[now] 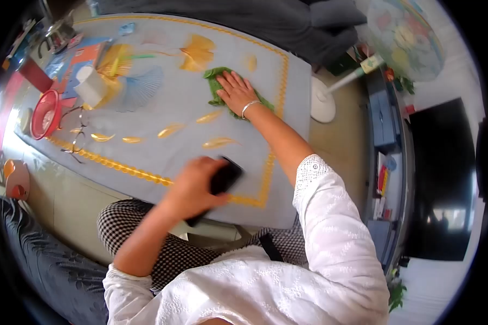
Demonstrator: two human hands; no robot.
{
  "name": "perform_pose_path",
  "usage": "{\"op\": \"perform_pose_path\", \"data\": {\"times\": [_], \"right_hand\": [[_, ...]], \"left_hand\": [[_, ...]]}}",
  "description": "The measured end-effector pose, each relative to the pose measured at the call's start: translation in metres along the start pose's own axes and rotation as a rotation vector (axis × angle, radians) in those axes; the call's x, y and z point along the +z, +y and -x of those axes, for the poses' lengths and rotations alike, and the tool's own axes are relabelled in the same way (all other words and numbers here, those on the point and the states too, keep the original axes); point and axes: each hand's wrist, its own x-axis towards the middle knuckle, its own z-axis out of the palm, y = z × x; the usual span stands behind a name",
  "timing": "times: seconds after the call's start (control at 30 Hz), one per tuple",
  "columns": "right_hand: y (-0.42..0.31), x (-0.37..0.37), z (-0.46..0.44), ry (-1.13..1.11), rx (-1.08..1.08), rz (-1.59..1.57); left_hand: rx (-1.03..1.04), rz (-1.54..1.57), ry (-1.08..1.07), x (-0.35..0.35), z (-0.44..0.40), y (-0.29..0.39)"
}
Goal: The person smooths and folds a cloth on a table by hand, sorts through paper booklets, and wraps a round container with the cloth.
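My right hand (237,93) lies flat, fingers stretched out, on a crumpled green cloth (214,85). The cloth rests on the grey table cover (244,162) with its gold leaf print, toward the right side. Nearer to my body, my left hand (192,187) is closed around a black phone (226,176). Motion blurs this hand and the phone, which are above the table's front edge. A thin bracelet (248,107) circles my right wrist.
On the table's left stand a red basket (46,115), eyeglasses (78,132), a white paper roll (91,89), a red box (35,75) and a glass kettle (57,39). A fan (323,100) stands beyond the right edge. A dark sofa (43,260) is at lower left.
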Motion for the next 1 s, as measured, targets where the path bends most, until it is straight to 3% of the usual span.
{"op": "perform_pose_path", "data": {"times": [0.13,0.17,0.27,0.33,0.37,0.43,0.5,0.57,0.6,0.67,0.7,0.73,0.83,1.0], "right_hand": [[-0.026,0.009,-0.037,0.054,0.081,-0.005],[-0.044,0.011,-0.051,0.064,0.02,-0.037],[-0.055,0.012,-0.04,0.053,-0.086,0.021],[-0.08,0.016,-0.021,0.034,-0.227,0.036],[-0.09,0.014,-0.016,0.01,-0.361,0.054],[-0.1,0.006,-0.007,-0.026,-0.418,0.034],[-0.119,0.01,0.002,-0.037,-0.497,0.038],[-0.128,0.013,0.013,-0.083,-0.555,-0.033],[-0.137,0.012,0.009,-0.085,-0.557,-0.044],[-0.119,0.007,0.028,-0.119,-0.422,-0.075],[-0.137,0.005,0.019,-0.131,-0.445,-0.113],[-0.146,0.009,0.021,-0.124,-0.392,-0.123],[-0.168,0.02,0.029,-0.045,-0.271,-0.164],[-0.187,0.029,0.059,0.039,-0.232,-0.203]], "left_hand": [[0.05,-0.195,-0.163,0.072,-0.041,0.044],[0.065,-0.328,-0.18,0.088,-0.055,0.044],[0.092,-0.336,-0.161,0.129,-0.084,0.027],[0.193,-0.251,0.125,0.169,-0.111,0.005],[0.19,-0.258,0.14,0.169,-0.122,0.005],[0.254,-0.251,0.337,0.173,-0.132,0.002],[0.247,-0.253,0.237,0.173,-0.137,0.0],[-0.055,-0.243,0.233,0.185,-0.143,0.022],[0.033,-0.293,0.327,0.211,-0.147,0.001],[0.25,-0.148,0.808,0.224,-0.115,-0.003],[0.292,-0.354,0.674,0.21,-0.108,-0.011],[0.349,-0.263,0.485,0.187,-0.087,-0.015],[0.272,-0.41,0.392,0.184,-0.061,-0.012],[0.143,-0.307,0.23,0.173,-0.06,0.016]]}}
